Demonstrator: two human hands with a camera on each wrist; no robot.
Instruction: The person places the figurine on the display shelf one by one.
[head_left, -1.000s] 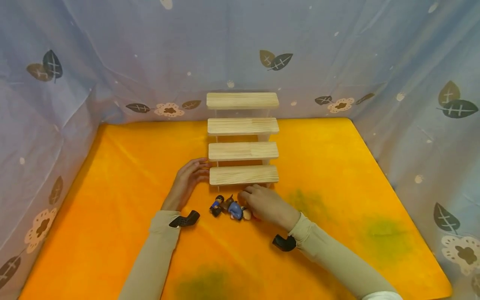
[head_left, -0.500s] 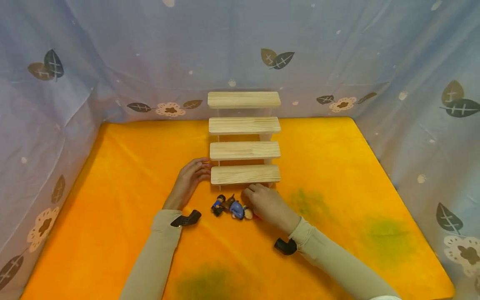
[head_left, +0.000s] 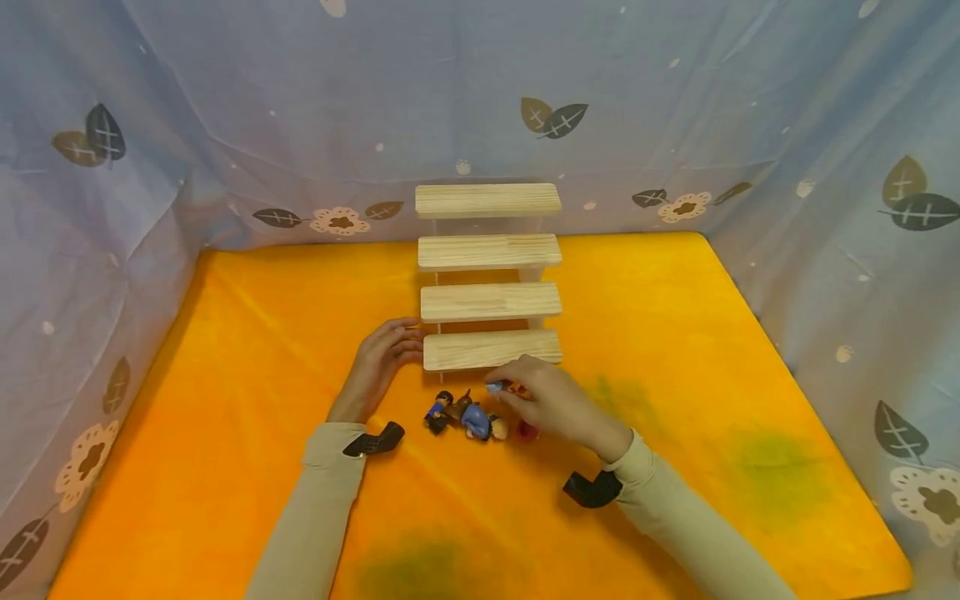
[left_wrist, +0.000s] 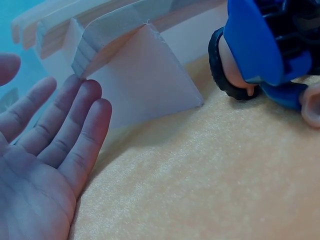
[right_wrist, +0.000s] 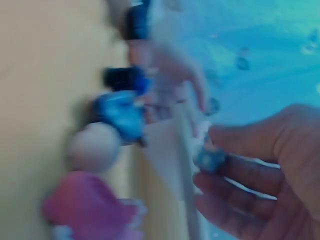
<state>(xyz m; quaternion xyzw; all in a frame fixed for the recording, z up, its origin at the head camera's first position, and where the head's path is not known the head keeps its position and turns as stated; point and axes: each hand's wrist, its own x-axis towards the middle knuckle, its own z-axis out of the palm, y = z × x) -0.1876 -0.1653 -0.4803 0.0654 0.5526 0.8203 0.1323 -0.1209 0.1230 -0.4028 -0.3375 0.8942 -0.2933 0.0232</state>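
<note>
Hand, left: palm open, fingers extended to the left end of the lowest board; touching or just shy, could not tell. Little changed over the last second.
Blue-shirted figure: lay on the yellow-covered desk, just in front of the stand.
Brown piece: lay between that one and a violet-blue figure, all bunched close, same as a moment earlier.
Light-blue piece: newly in sight, pinched by right thumb and fingertips near the lowest board's front edge; its shape blurred in the right wrist view.
Pink-red figure: lay at the row's right end, partly below the wrist-side hand, more exposed than before.
Hand, right: earlier low, fingertips hidden; now shifted, grip showing, well apart from the left. Judged: one piece singled out, the others left lying.
</note>
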